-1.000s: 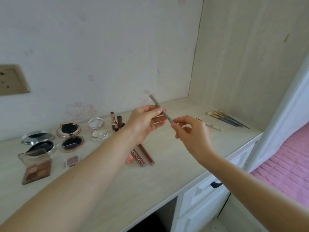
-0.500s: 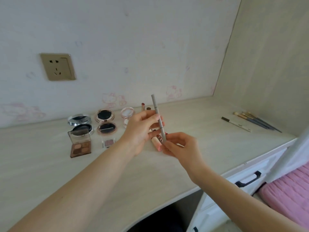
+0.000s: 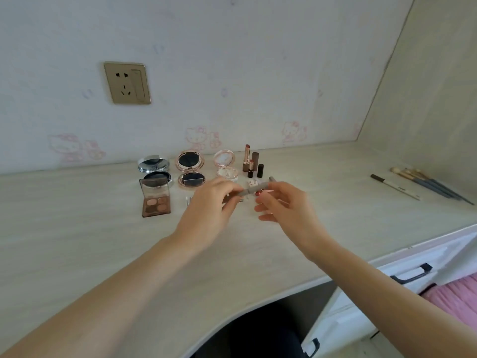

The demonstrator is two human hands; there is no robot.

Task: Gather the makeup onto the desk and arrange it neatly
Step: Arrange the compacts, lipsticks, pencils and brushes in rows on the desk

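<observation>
A thin grey makeup pencil [image 3: 255, 189] lies almost level above the desk [image 3: 77, 228], held between both hands. My left hand [image 3: 209, 205] pinches its left end; my right hand [image 3: 284, 202] pinches its right part, other fingers loosely spread. Behind them stand an open eyeshadow palette [image 3: 155, 200], a silver compact [image 3: 153, 164], an open rose-gold compact [image 3: 191, 169], a pale open compact [image 3: 225, 164] and lipsticks [image 3: 251, 162]. Items under the hands are mostly hidden.
At the desk's far right lie a black-and-white pencil [image 3: 395, 187] and several brushes [image 3: 428, 184] near the side panel. A wall socket [image 3: 127, 83] sits above the desk. White drawers with dark handles [image 3: 410, 276] are at the lower right, pink bedding [image 3: 454, 298] beyond.
The pencil has tipped from upright to nearly level and come down lower, just over the desk in front of the lipsticks. My view has swung left and down.
</observation>
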